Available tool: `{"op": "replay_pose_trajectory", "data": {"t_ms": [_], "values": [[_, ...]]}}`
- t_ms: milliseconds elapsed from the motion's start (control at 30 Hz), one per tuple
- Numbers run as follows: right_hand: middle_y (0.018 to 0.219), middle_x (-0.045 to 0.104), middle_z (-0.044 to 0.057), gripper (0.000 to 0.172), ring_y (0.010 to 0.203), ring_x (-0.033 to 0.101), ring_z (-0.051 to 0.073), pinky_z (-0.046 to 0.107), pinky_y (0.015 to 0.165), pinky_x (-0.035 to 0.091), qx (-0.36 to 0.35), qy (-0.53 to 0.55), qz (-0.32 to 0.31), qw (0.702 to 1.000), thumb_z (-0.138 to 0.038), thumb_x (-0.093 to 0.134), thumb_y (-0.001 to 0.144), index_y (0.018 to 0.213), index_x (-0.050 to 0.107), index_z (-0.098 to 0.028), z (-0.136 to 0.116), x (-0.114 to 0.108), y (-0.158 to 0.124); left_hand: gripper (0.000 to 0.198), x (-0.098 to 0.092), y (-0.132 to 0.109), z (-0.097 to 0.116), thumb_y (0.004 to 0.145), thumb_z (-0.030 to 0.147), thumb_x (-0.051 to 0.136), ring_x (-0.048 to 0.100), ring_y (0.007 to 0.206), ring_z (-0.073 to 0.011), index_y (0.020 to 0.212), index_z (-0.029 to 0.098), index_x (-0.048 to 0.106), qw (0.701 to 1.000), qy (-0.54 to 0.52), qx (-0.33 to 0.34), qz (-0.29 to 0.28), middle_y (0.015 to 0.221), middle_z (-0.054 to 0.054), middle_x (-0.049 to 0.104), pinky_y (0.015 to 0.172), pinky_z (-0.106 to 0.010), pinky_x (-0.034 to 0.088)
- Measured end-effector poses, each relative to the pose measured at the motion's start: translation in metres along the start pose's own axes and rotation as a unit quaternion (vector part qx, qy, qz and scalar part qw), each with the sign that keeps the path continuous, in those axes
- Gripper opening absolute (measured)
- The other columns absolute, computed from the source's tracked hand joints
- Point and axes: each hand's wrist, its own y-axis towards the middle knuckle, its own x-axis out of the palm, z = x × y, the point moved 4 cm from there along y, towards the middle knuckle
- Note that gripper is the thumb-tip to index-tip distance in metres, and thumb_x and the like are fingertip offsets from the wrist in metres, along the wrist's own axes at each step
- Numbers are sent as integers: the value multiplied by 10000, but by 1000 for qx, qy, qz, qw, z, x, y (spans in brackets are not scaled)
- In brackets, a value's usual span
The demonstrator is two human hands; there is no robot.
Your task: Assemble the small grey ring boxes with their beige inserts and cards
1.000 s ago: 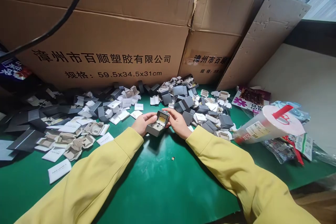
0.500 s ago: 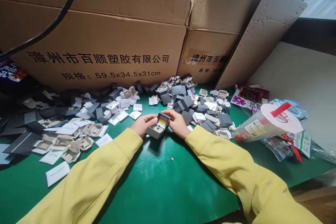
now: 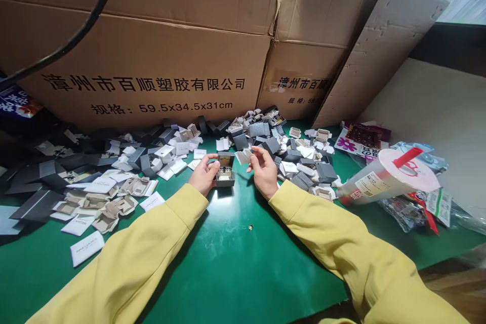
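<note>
My left hand (image 3: pixel 205 175) is closed on the left side of a small dark grey box (image 3: pixel 225 182). The box stands uncovered above the green table, and its pale inside with dark marks shows. To its right my right hand (image 3: pixel 263 170) pinches a thin whitish piece (image 3: pixel 243 156), perhaps card or paper, between thumb and fingertips. This piece is apart from the box. Beyond both hands lies a heap of dark boxes and white card inserts (image 3: pixel 290 168). A tiny gold-and-dark bit (image 3: pixel 250 227) lies on the green tabletop (image 3: pixel 228 273) nearer to me.
Several dark boxes, white pouches (image 3: pixel 87 248) and folded inserts (image 3: pixel 114 212) cover the left. Large cardboard cartons (image 3: pixel 152 61) wall off the back. A drink cup (image 3: pixel 383 179) with a red straw leans at the right among snack packets (image 3: pixel 402 212). A black cable (image 3: pixel 87 23) hangs upper left.
My right hand has let go of the box and moved slightly right, now with the whitish piece in its fingers. The box has turned in my left hand to face me.
</note>
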Motion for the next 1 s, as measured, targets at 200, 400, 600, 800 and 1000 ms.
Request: {"op": "replay_pose_trajectory", "data": {"t_ms": [200, 400, 600, 800, 1000], "values": [[857, 580, 41, 187, 626, 540, 107, 244, 565, 491, -95, -90, -49, 990, -332, 472, 847, 909, 586, -198, -16, 4, -6, 478, -1, 1, -3, 636, 423, 678, 562, 534, -101, 1013, 212, 475, 999, -27, -20, 30, 764, 15, 570, 413, -189, 413], [793, 631, 33, 188, 648, 547, 111, 236, 630, 461, -185, -176, -151, 955, -259, 416, 870, 843, 586, -184, -26, 13, -17, 457, 0, 1, -6, 655, 446, 662, 553, 584, -98, 1022, 223, 506, 1000, -8, -13, -3, 854, -8, 572, 422, -179, 418], [852, 635, 34, 181, 651, 560, 104, 217, 607, 475, -136, -174, -169, 961, -274, 433, 851, 897, 582, -183, -17, 15, -16, 477, 3, 0, -6, 654, 433, 665, 583, 639, -119, 1048, 221, 498, 999, -7, -1, -32, 925, -30, 575, 486, -214, 473], [844, 632, 25, 186, 710, 582, 125, 215, 578, 459, -113, -188, -167, 961, -279, 493, 805, 946, 577, -192, -16, 16, -16, 457, 3, 0, -6, 676, 419, 644, 560, 621, -104, 1056, 227, 476, 999, 5, -16, -51, 909, -22, 568, 481, -204, 460], [840, 642, 25, 150, 753, 574, 140, 243, 680, 444, -159, -274, -201, 927, -248, 475, 822, 896, 600, -211, -14, 18, -17, 415, 8, -5, 1, 670, 313, 623, 575, 757, -147, 1045, 221, 469, 997, 4, -22, -69, 956, -37, 555, 596, -266, 496]]}}
